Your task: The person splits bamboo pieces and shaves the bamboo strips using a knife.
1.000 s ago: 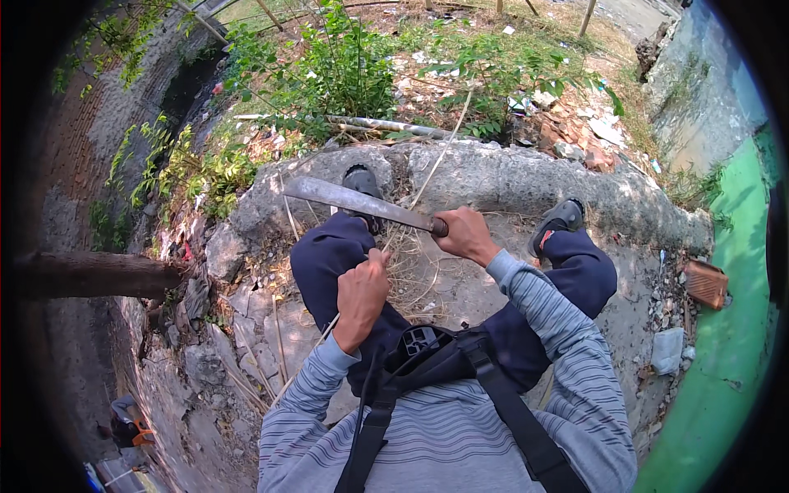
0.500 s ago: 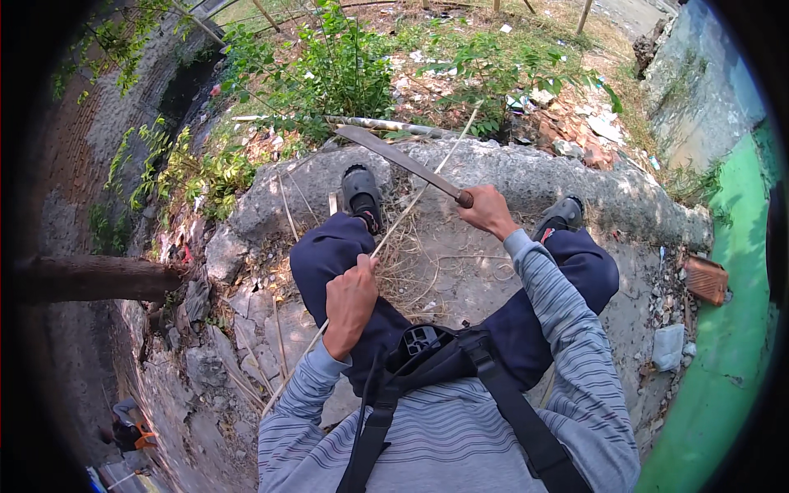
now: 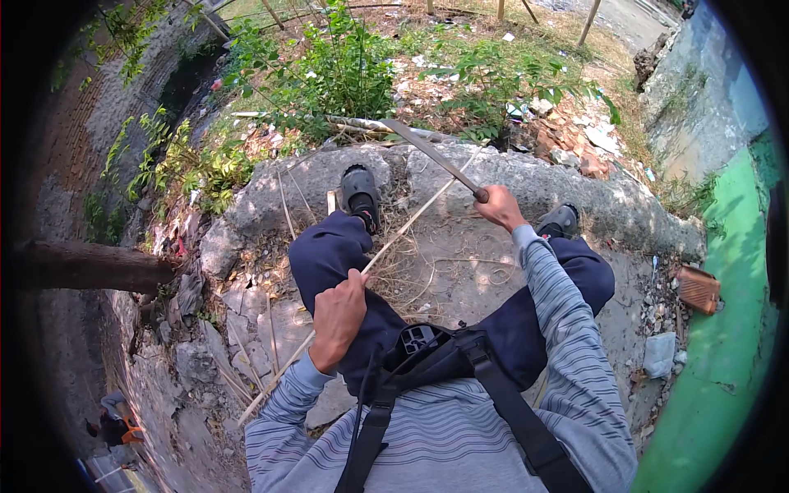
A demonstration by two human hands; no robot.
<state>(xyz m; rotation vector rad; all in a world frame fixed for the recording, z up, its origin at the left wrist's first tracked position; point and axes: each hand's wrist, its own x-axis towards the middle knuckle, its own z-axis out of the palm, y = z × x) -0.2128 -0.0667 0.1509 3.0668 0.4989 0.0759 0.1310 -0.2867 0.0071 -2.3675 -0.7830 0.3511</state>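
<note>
A long, pale, thin strip (image 3: 401, 233), like split bamboo, slants across my lap from lower left to upper right. My left hand (image 3: 339, 319) is closed round it over my left thigh. In my right hand (image 3: 503, 209) is the dark handle of a machete (image 3: 426, 150). Its long blade points up and left, crossing the strip near the strip's far end; whether the two touch I cannot tell. Thin shavings (image 3: 419, 283) and fibres lie on the ground between my feet.
My shoes rest by a rough concrete ledge (image 3: 526, 168). Several more strips (image 3: 238, 386) lie at my left. A tree trunk (image 3: 99, 271) juts in there. At the right are a brown block-like object (image 3: 699, 289) and a green wall (image 3: 699, 394). Bushes (image 3: 349, 78) and litter lie beyond.
The machete and my right hand have shifted slightly right, with the blade tip further right. My left hand has drawn down and left with the strip, whose far end now sits lower.
</note>
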